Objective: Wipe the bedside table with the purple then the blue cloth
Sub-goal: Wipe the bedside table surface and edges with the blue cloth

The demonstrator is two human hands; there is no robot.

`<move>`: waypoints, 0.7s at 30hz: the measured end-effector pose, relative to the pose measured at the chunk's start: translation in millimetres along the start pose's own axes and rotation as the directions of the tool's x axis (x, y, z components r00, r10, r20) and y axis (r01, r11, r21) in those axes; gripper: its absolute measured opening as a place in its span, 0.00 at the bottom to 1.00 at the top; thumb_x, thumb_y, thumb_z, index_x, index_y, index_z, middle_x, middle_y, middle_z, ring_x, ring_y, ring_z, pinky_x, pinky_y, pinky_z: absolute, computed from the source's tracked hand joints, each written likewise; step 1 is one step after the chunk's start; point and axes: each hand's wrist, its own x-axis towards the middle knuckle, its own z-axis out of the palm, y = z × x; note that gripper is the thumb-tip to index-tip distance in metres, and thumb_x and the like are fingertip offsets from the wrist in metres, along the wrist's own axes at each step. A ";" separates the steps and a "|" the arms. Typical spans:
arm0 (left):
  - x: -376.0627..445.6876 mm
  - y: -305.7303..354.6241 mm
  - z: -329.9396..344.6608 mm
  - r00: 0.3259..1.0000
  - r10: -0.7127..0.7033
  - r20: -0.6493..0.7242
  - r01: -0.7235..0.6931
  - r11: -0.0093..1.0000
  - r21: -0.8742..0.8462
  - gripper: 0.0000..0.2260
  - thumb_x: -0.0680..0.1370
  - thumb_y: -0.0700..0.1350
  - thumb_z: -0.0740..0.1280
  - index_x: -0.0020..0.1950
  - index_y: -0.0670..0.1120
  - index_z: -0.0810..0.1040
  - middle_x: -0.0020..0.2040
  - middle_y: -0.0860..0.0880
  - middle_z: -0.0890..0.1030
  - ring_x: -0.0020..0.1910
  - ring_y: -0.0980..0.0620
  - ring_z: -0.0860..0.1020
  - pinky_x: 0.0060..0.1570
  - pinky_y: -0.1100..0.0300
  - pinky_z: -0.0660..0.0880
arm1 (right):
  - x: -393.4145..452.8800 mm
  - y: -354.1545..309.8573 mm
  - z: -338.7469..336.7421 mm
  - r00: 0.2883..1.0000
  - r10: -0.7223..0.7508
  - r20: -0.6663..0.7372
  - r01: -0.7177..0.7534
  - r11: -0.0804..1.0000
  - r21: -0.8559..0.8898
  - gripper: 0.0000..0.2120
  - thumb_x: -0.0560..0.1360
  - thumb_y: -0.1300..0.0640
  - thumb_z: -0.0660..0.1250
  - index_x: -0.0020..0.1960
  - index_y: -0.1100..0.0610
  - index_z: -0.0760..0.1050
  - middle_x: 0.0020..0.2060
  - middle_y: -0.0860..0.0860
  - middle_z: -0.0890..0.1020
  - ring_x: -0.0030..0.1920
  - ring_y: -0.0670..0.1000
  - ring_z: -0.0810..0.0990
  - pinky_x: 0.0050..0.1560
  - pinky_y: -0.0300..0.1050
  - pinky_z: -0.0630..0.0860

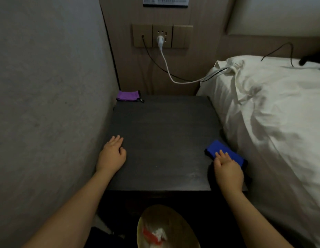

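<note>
Your left hand (111, 156) lies flat on the bedside table (162, 140) near its front left edge, close to the wall, with the fingers straight and relaxed and nothing held. Your right hand (228, 171) is at the front right corner, its straight fingers resting on top of the blue cloth (222, 152); you are touching it from above, not curling round it. That blue cloth is folded into a long block and lies along the right edge of the table, just beside the white bedding (274, 111). The purple cloth (128, 95) is folded and sits in the far left corner of the table, against the wall panel, well apart from both your hands. Above the table's far edge a socket plate (162, 36) on the panel has a white plug (160, 41) in it, and its white cable (171, 76) sags across to the pillow alongside a thin black cable (152, 58). In front of the table, below its near edge, stands a round bin (166, 228) with crumpled white and red rubbish inside.
</note>
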 end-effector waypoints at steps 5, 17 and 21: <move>2.2 -1.3 1.1 0.999 -0.001 0.051 -0.001 0.999 0.043 0.21 0.76 0.39 0.57 0.69 0.39 0.66 0.72 0.41 0.66 0.73 0.46 0.62 0.72 0.56 0.57 | -17.3 -29.0 12.8 0.999 0.041 0.019 -0.040 0.998 -0.047 0.20 0.80 0.56 0.52 0.72 0.57 0.64 0.74 0.51 0.62 0.75 0.49 0.57 0.73 0.46 0.53; 36.2 7.7 -35.5 0.961 -0.157 0.225 0.116 0.975 0.188 0.20 0.78 0.49 0.54 0.51 0.38 0.80 0.56 0.37 0.80 0.55 0.39 0.77 0.53 0.53 0.73 | -60.0 -143.8 59.4 0.918 -0.341 0.202 0.347 0.938 0.006 0.24 0.79 0.51 0.46 0.72 0.54 0.64 0.74 0.48 0.62 0.75 0.48 0.57 0.74 0.46 0.52; 53.5 5.2 -44.6 0.933 -0.217 0.286 0.188 0.974 0.125 0.20 0.76 0.51 0.56 0.51 0.38 0.81 0.55 0.37 0.80 0.55 0.38 0.77 0.52 0.53 0.73 | -77.0 -183.4 80.6 0.877 -0.448 0.173 0.443 0.894 0.067 0.26 0.71 0.53 0.50 0.62 0.58 0.76 0.65 0.54 0.75 0.68 0.53 0.72 0.69 0.50 0.64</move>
